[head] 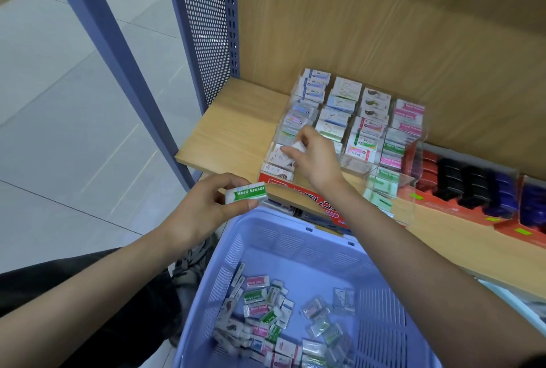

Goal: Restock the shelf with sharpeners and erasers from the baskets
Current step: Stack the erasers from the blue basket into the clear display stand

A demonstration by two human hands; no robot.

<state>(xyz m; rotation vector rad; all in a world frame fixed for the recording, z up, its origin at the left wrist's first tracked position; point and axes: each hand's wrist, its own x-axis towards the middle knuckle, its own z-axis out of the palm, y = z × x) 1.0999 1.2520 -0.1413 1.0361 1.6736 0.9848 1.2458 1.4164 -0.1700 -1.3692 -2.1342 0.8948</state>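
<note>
Your left hand (201, 208) is closed around a white eraser (246, 193), thumb below and fingers above. Its green band reads "Hard Eraser". Your right hand (314, 160), ahead of the left and to its right, pinches a small white eraser (297, 147) between fingertips and thumb; its print is too blurred to read. That hand hangs over the near-left compartments of the clear organizer (415, 158) on the wooden shelf (230, 131).

Right of your right hand, the organizer holds pink packs (409, 116) and green packs (393, 147), both marked "Hard Eraser". Farther right stand red, black and blue sharpeners (472, 187) in red trays.

Below both hands sits the lilac basket (295, 240), with loose erasers (266, 314) on its floor. Several show green or pink bands, and their lettering is too small to make out.
</note>
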